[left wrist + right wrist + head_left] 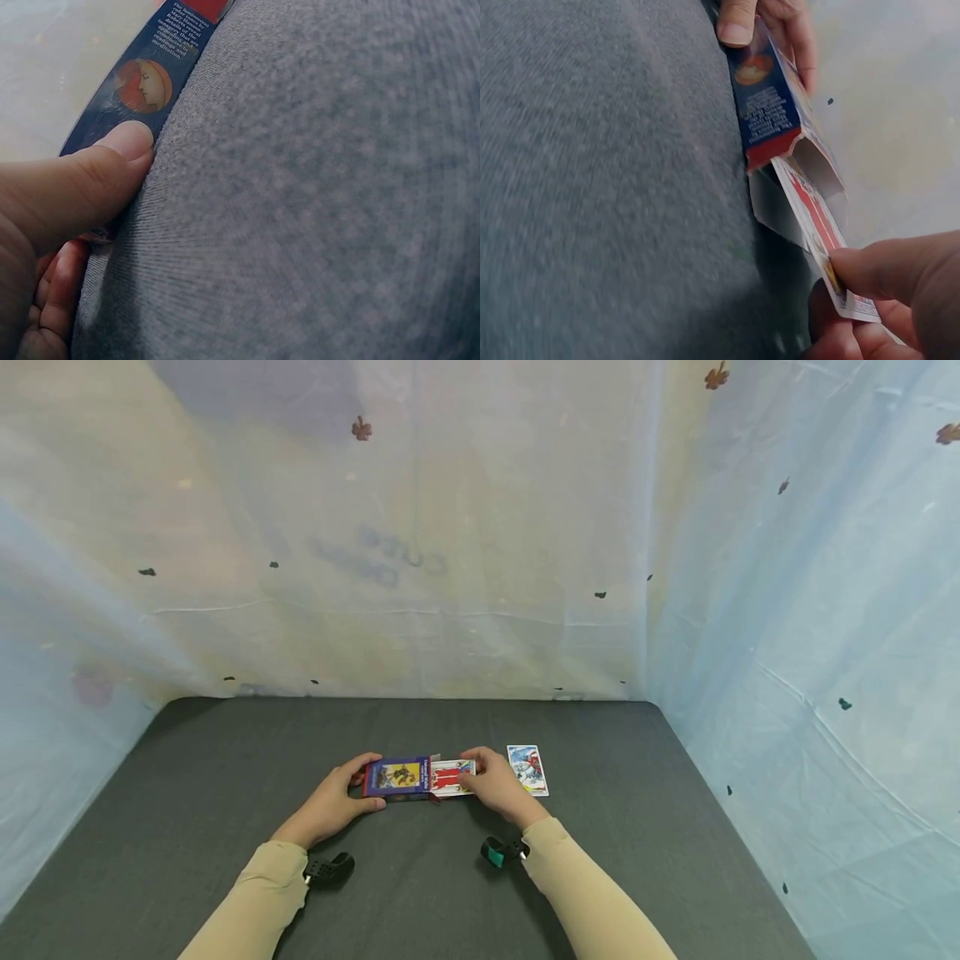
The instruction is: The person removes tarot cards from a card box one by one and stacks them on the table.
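Observation:
A blue tarot card box (397, 779) with a yellow picture lies flat on the dark cloth, its open end facing right. My left hand (335, 799) grips the box's left end, thumb along the near side and fingers at the far side. A small stack of cards (810, 214), the top one showing a red figure, sticks partly out of the box's open end. My right hand (501, 787) pinches the outer end of these cards, thumb on top and fingers beneath. The cards' inner end is hidden inside the box. White flaps stand open around the mouth.
A single loose card (528, 769), picture up, lies on the cloth just right of my right hand. The dark grey table (405, 893) is bordered at the back and sides by pale plastic sheeting (480, 527). Black straps (330, 870) are on both wrists.

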Action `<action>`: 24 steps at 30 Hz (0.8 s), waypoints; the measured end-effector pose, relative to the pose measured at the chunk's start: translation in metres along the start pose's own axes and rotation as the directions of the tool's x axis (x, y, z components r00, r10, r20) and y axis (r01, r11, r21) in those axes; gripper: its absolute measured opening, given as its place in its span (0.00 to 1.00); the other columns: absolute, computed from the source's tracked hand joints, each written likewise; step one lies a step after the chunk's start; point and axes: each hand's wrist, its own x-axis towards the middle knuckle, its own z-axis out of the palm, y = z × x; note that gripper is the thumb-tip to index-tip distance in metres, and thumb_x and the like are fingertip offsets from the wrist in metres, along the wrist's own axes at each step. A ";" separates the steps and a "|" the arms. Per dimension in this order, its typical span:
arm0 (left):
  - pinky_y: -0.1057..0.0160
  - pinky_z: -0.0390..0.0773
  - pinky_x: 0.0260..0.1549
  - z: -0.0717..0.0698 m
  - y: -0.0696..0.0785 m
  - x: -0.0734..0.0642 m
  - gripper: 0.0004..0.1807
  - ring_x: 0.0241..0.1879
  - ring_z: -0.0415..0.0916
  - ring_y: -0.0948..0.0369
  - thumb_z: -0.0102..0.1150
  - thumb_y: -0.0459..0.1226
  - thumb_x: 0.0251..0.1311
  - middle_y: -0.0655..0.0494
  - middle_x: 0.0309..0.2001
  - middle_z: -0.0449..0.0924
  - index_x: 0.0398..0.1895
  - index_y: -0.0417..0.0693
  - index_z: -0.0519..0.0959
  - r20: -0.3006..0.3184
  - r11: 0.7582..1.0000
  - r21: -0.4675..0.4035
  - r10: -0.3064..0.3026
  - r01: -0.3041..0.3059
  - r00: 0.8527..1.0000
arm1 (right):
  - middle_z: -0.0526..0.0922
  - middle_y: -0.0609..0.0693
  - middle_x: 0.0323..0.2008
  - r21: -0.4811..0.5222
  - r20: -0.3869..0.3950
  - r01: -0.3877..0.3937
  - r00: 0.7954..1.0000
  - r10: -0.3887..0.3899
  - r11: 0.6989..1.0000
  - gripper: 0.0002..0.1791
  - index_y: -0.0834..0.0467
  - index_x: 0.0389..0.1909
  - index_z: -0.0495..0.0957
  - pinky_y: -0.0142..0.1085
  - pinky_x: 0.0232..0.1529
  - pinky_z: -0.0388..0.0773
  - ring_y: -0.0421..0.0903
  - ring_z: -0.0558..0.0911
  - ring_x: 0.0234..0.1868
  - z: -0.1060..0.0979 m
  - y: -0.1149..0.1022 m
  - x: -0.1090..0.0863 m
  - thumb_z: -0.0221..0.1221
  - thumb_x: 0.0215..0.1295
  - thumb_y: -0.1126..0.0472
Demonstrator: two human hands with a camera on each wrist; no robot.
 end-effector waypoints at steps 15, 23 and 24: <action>0.41 0.67 0.52 0.000 0.001 0.000 0.45 0.58 0.65 0.47 0.72 0.52 0.50 0.44 0.60 0.66 0.71 0.61 0.61 0.004 1.000 -0.001 0.012 -0.012 1.000 | 0.75 0.52 0.44 -0.042 0.137 0.006 0.991 0.000 0.999 0.24 0.54 0.61 0.74 0.37 0.26 0.68 0.44 0.71 0.27 -0.019 0.000 -0.008 0.59 0.62 0.64; 0.42 0.68 0.52 0.000 0.001 0.000 0.45 0.58 0.66 0.47 0.71 0.52 0.50 0.44 0.60 0.66 0.71 0.61 0.61 0.003 1.000 -0.001 0.010 -0.010 1.000 | 0.79 0.49 0.44 -0.064 0.218 0.010 0.976 0.005 0.998 0.21 0.52 0.59 0.75 0.37 0.30 0.77 0.43 0.79 0.34 -0.017 0.000 -0.011 0.58 0.65 0.64; 0.42 0.68 0.52 0.000 0.001 0.000 0.45 0.58 0.66 0.47 0.71 0.52 0.50 0.45 0.60 0.66 0.71 0.61 0.61 0.002 1.000 0.001 0.011 -0.011 1.000 | 0.79 0.48 0.44 -0.074 0.213 0.015 0.977 0.001 0.997 0.20 0.52 0.58 0.75 0.38 0.30 0.77 0.43 0.79 0.35 -0.016 -0.001 -0.011 0.58 0.66 0.63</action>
